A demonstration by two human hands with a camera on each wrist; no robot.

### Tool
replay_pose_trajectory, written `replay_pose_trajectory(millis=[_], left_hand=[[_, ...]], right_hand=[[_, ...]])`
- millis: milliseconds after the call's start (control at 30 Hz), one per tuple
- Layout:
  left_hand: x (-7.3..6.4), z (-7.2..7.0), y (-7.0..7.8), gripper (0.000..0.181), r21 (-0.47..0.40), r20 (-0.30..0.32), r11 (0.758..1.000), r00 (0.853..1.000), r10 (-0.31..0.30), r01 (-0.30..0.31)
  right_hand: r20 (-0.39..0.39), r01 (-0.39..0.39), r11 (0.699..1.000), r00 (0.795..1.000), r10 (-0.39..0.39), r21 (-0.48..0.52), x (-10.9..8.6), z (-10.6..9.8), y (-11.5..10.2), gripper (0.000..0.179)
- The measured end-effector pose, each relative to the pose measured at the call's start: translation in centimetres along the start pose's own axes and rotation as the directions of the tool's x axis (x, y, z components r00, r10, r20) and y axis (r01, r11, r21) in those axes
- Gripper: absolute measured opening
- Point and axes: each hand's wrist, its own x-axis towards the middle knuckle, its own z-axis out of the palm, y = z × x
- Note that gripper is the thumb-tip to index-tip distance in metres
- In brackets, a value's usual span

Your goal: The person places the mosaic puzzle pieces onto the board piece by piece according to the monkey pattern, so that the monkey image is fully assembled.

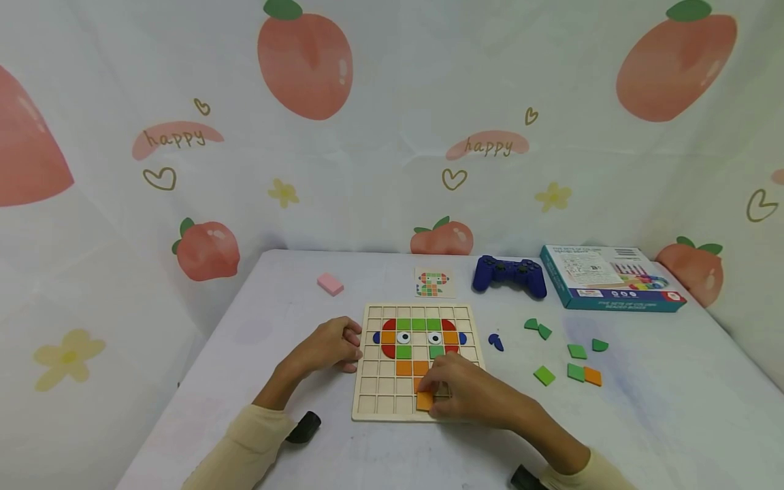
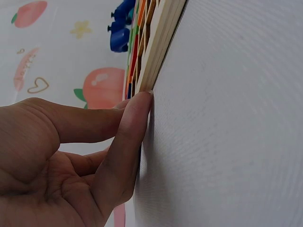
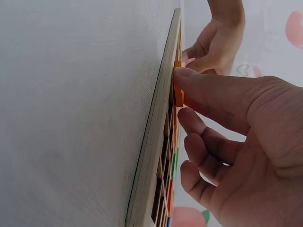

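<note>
A square wooden grid board lies on the table, with red, green, orange and blue tiles and two round eye tiles set in its upper and middle cells. My left hand holds the board's left edge; in the left wrist view the fingertips meet at the edge. At the board's lower part, my right hand pinches an orange square tile. This tile stands over the near rows in the right wrist view, the thumb on it. My right hand covers the board's lower right cells.
Loose green tiles, an orange tile and small blue pieces lie right of the board. Behind it are a pattern card, a blue game controller, a box and a pink block.
</note>
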Motion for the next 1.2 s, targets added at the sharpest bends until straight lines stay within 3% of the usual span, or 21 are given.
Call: replay_pose_trajectory(millis=[533,900,1200], left_hand=[[0.2,0.1,0.0,0.044,0.001,-0.004,1.000,1.000,-0.006,0.006],[-0.1,0.2,0.1,0.043,0.002,-0.012,1.000,1.000,-0.007,0.007],[0.0,0.2,0.0,0.043,-0.018,-0.012,1.000,1.000,-0.008,0.008]], right_hand=[[0.054,-0.006,0.998,0.999,0.003,0.056,-0.1,-0.6,0.5,0.024],[-0.035,-0.113,0.992,0.993,0.115,0.061,-0.8,-3.7,3.6,0.024],[-0.147,-0.197,0.980,0.969,0.200,0.039,-2.3,-7.3,7.3,0.031]])
